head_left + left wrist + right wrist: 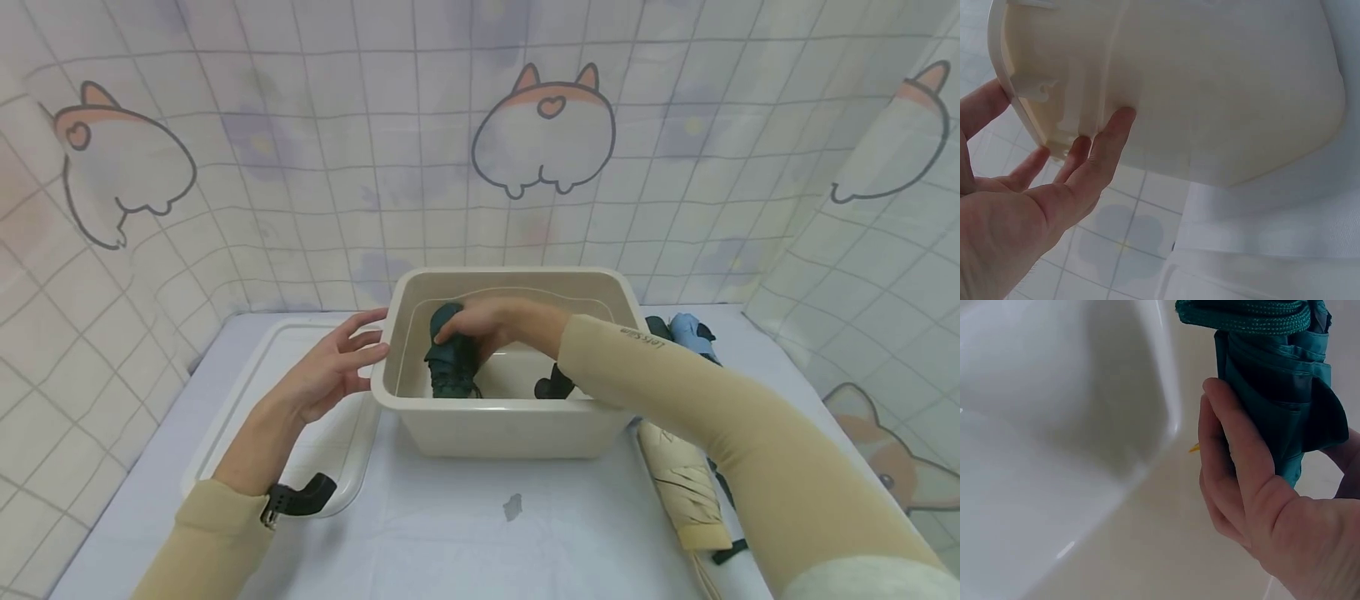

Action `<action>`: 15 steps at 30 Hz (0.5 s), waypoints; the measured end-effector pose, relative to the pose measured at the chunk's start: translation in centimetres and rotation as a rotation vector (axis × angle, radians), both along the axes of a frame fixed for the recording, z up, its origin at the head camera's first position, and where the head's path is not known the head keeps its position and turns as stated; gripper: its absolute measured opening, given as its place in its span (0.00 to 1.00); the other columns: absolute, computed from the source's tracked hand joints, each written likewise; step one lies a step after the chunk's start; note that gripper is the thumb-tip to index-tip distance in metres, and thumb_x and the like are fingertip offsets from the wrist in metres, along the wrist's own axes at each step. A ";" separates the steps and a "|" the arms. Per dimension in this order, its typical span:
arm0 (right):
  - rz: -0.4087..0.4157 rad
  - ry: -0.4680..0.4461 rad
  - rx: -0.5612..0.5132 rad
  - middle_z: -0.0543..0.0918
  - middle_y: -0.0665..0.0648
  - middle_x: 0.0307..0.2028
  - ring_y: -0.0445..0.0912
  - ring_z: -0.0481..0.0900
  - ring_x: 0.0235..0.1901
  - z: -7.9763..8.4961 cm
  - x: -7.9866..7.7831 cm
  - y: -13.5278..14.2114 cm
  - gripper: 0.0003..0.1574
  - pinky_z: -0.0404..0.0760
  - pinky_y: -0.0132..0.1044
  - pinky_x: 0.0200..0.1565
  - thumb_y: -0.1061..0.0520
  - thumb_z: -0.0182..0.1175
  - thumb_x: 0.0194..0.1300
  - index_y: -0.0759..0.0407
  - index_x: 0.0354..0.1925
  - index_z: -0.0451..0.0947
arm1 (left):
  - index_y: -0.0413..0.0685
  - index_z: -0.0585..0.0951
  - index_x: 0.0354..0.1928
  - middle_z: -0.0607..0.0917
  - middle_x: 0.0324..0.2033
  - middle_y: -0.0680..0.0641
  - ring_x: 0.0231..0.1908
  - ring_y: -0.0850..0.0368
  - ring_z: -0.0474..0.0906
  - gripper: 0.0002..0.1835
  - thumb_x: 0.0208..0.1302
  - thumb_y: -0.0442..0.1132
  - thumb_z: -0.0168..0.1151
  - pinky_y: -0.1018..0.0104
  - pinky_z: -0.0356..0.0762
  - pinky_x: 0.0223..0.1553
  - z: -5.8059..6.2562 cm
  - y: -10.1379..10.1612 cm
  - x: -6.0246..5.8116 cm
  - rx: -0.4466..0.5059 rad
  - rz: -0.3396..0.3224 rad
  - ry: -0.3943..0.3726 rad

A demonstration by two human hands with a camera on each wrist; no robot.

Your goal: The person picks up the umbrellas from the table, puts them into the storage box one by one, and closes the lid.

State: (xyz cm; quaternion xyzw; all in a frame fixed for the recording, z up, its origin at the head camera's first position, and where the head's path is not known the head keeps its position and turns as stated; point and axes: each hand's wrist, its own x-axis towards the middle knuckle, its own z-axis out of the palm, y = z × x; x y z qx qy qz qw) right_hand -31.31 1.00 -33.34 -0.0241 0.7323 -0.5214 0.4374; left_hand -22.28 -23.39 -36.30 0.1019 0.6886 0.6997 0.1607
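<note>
A cream plastic bin stands mid-table. Inside it, my right hand grips a folded dark green umbrella near the left wall. In the right wrist view the fingers of the right hand wrap around the teal-looking umbrella, its braided strap at the top. My left hand is at the bin's left rim, fingers spread. The left wrist view has fingertips of the left hand touching the rim and outer wall of the bin.
A white lid lies flat on the left, under my left forearm. To the bin's right lie a beige folded umbrella, a blue folded one and other dark ones, partly behind my right sleeve. Patterned cloth walls rise behind the table.
</note>
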 end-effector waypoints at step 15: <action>0.069 0.007 0.028 0.58 0.83 0.70 0.71 0.75 0.60 0.5 0.3 0.4 0.41 0.80 0.54 0.55 0.64 0.55 0.76 0.70 0.77 0.48 | 0.46 0.54 0.79 0.66 0.69 0.34 0.56 0.50 0.78 0.36 0.76 0.34 0.57 0.55 0.84 0.48 0.0 0.0 0.0 -0.006 0.002 0.002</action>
